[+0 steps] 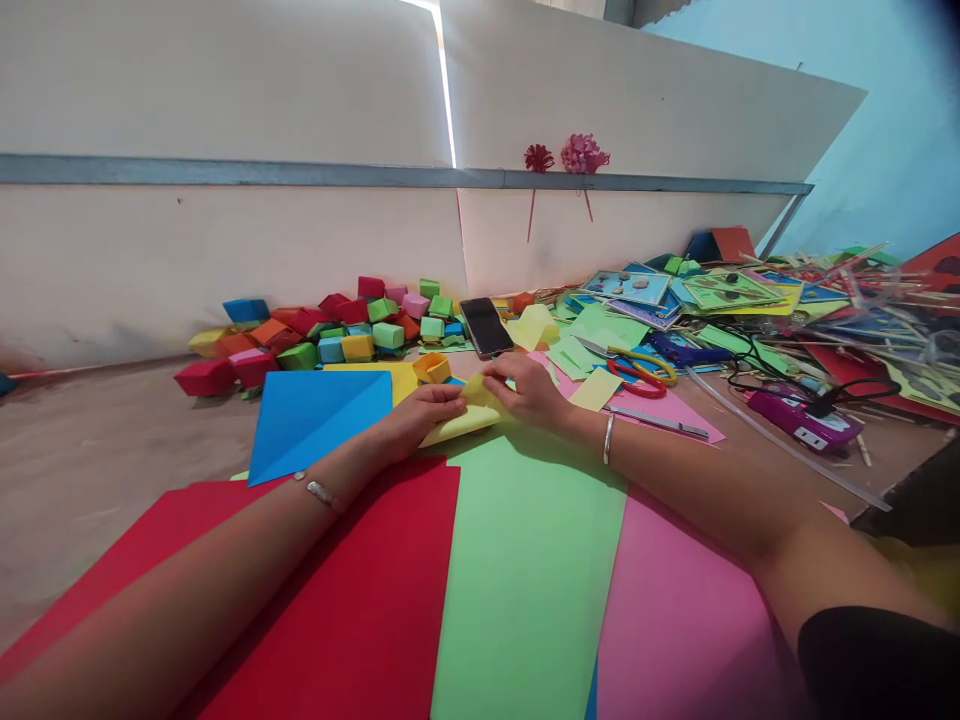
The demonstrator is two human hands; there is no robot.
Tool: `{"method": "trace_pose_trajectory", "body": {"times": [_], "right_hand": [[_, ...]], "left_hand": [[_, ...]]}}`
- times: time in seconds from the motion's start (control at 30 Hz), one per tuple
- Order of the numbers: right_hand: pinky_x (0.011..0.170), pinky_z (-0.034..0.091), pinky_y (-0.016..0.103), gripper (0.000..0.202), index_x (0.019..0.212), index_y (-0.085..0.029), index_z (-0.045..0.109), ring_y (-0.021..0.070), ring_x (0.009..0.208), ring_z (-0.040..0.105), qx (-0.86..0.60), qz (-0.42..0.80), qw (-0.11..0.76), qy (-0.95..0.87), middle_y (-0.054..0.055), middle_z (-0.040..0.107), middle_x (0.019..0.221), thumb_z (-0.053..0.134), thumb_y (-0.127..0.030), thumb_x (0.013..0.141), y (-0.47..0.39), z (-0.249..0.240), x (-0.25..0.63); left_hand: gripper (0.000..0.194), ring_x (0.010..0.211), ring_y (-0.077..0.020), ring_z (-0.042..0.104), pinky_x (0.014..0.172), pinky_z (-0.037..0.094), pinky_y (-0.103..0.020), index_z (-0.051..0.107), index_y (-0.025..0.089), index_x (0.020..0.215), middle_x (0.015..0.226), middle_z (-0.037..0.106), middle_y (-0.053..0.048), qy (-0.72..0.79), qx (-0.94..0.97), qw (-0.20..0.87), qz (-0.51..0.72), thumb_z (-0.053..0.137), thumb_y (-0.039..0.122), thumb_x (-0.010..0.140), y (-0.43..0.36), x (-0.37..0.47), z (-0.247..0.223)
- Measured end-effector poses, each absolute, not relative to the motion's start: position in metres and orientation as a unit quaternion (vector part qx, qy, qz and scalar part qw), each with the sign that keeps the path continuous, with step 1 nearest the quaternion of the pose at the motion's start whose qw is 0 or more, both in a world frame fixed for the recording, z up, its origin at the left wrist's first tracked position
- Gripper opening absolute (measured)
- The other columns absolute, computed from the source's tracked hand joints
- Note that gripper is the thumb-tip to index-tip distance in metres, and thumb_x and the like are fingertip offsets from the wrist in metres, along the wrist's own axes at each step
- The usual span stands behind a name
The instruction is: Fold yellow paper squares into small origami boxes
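1. My left hand (421, 418) is closed, with thumb and fingers pinching the left end of a bit of yellow paper (478, 392).
2. My right hand (529, 390) is closed too, and its thumb and fingers pinch the right end of the same paper.
3. The yellow paper is on my side of the black phone (486, 328), and the phone is just behind my fingers.
4. A little orange folded paper (432, 368) is to the left of the phone and nearer me, close to my left fingers, so there is not much room there.
5. A big heap of bright paper blocks (357, 348) is left of the phone.
6. A blue sheet (319, 420) is left of the phone and nearer me.
7. Nearer me than the phone, a big red sheet (375, 590), a green sheet (529, 580) and a pink sheet (675, 600) lie under and between my arms.
8. Right of the phone, I see red and yellow scissor handles (658, 384), a thin cutter (660, 422) and a blue glue gun (686, 350).
9. Far right of the phone is a purple plug box (806, 418) with black wires (739, 370).
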State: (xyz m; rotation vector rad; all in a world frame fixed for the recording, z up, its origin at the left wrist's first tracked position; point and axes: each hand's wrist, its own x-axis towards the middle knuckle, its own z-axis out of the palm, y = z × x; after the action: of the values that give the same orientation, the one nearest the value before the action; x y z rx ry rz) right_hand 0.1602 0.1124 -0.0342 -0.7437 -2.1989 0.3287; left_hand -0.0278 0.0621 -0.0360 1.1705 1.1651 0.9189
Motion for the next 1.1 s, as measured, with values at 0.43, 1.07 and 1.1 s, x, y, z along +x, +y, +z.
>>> {"method": "trace_pose_trajectory", "body": {"times": [0.43,1.07,1.1], "right_hand": [[0.066,0.037,0.024,0.014,0.07,-0.015,0.062,0.0117,0.068,0.05,-0.348,0.188,0.382,-0.836,0.001,0.061,0.072,0.054,-0.014,0.082,0.103,-0.019,0.156],[0.063,0.04,0.022,0.01,0.065,-0.015,0.063,0.0113,0.068,0.053,-0.376,0.385,0.34,-0.771,-0.001,0.061,0.068,0.054,-0.016,0.068,0.079,-0.039,0.168],[0.063,0.04,0.022,0.01,0.065,-0.015,0.063,0.0112,0.068,0.053,-0.376,0.379,0.343,-0.773,-0.001,0.061,0.068,0.054,-0.016,0.069,0.08,-0.04,0.168]], "left_hand": [[0.042,0.067,-0.0175,0.061,0.059,0.047,-0.025,0.074,0.016,0.084,0.073,0.071,-0.002,0.533,0.573,0.516,0.348,0.077,0.046,0.054,0.057,-0.023,-0.021],[0.049,0.073,-0.0243,0.064,0.058,0.043,-0.027,0.077,0.018,0.085,0.077,0.075,-0.004,0.658,0.665,0.279,0.218,0.05,0.057,0.069,0.003,-0.024,-0.018],[0.05,0.073,-0.0247,0.064,0.059,0.044,-0.028,0.077,0.018,0.087,0.077,0.075,-0.004,0.655,0.666,0.275,0.226,0.051,0.057,0.07,0.002,-0.024,-0.019]]}}
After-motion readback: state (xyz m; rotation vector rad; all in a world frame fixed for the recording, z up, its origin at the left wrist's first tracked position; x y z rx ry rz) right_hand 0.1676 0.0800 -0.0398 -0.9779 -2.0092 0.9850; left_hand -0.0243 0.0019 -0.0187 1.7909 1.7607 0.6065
